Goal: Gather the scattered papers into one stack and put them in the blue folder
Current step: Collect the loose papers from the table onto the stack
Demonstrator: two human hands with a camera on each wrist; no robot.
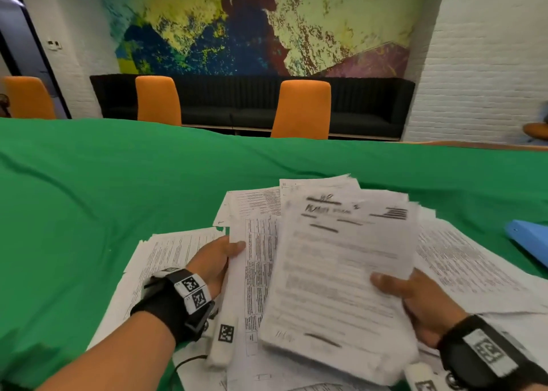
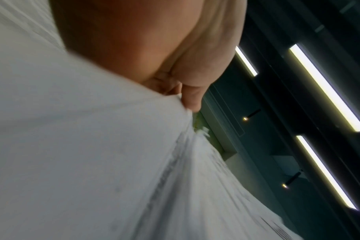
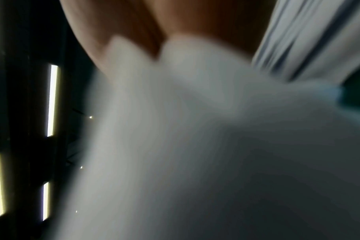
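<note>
Together, both hands (image 1: 213, 263) (image 1: 415, 298) grip lifted papers (image 1: 341, 272).

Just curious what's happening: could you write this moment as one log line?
left hand: grips loose sheets | right hand: grips paper stack | blue folder: on table, right

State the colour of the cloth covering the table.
Green cloth; the head view shows it best.

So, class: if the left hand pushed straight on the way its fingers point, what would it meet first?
The left hand already grips the gathered papers; going on, up and to the right, it would press further into them, though depth is unclear.
</note>
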